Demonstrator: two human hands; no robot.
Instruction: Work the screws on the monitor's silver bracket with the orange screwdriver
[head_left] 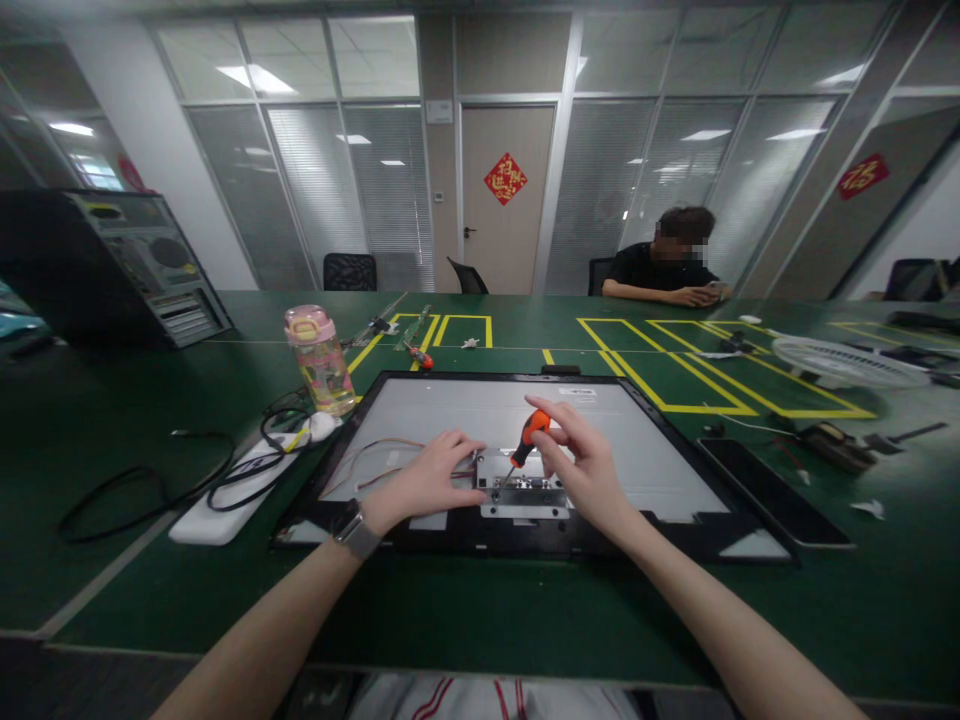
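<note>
A black-framed monitor panel lies face down on the green table, its grey back showing. A small metal bracket plate sits at its near middle. My right hand is closed round an orange-handled screwdriver, whose tip points down onto the bracket. My left hand rests on the panel just left of the bracket, fingers bent and pressing at the plate's edge. Thin wires run across the panel to the left of my left hand.
A pink water bottle stands at the panel's far left corner, beside black cables and a white slab. A computer case stands far left. A second screwdriver lies beyond. A dark phone-like slab lies right. A person sits across the table.
</note>
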